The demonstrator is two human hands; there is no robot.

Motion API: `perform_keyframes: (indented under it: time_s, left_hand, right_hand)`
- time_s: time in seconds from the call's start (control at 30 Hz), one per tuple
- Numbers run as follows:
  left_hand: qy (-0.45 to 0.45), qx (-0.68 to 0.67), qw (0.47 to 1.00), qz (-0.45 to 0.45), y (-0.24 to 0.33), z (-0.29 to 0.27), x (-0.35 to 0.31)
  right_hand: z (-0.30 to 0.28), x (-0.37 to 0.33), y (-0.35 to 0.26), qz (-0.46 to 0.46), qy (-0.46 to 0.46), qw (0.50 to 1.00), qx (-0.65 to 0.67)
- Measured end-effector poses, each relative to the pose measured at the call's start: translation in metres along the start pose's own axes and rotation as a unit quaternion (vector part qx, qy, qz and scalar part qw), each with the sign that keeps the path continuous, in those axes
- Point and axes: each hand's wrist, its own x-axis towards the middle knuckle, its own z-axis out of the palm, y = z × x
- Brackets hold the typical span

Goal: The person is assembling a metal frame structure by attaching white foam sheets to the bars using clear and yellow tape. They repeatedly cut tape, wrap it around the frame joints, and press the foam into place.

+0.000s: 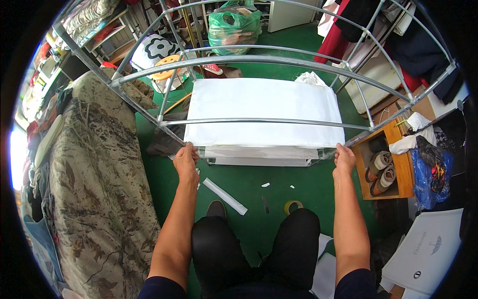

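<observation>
A rack of grey metal tubes (259, 61) stands in front of me, with a white fabric shelf (264, 104) spread flat inside it. My left hand (185, 162) pinches the near left corner of this fabric. At the near right corner, my right hand (344, 160) is closed on the fabric in the same way. More white layers (261, 152) show below the near edge, one under another. A thin tube crosses above the fabric between my hands. My fingertips partly hide both corners.
On the green floor lie a white strip (225, 196), a tape roll (293, 206), a dark thin blade-like piece (265, 204) and scraps. A camouflage-covered piece of furniture (99, 164) stands left. To the right is a wooden box (403, 164) holding shoes; a green bag (234, 30) sits behind the rack.
</observation>
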Motion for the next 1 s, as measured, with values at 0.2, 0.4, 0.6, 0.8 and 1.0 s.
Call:
perform_keyframes:
  time_s: [0.2, 0.4, 0.6, 0.8, 1.0]
  left_hand:
    - [-0.008, 0.0, 1.0, 0.005, -0.002, 0.002, 0.0]
    - [0.022, 0.022, 0.999, 0.019, -0.004, 0.001, 0.002]
    - [-0.007, 0.01, 0.999, 0.037, -0.014, 0.008, 0.004]
    - [0.012, -0.022, 0.999, 0.037, -0.005, -0.004, 0.002]
    - [0.003, 0.037, 0.996, 0.082, 0.0, 0.0, 0.004]
  right_hand:
    - [-0.003, 0.009, 0.007, -0.028, 0.004, 1.0, 0.01]
    - [-0.001, 0.012, 0.016, -0.041, 0.006, 0.999, -0.002]
    - [-0.012, 0.03, 0.023, -0.099, 0.018, 0.994, -0.048]
    - [0.004, 0.039, 0.047, -0.085, 0.049, 0.992, -0.079]
    - [0.001, 0.033, 0.036, -0.102, 0.047, 0.991, -0.068]
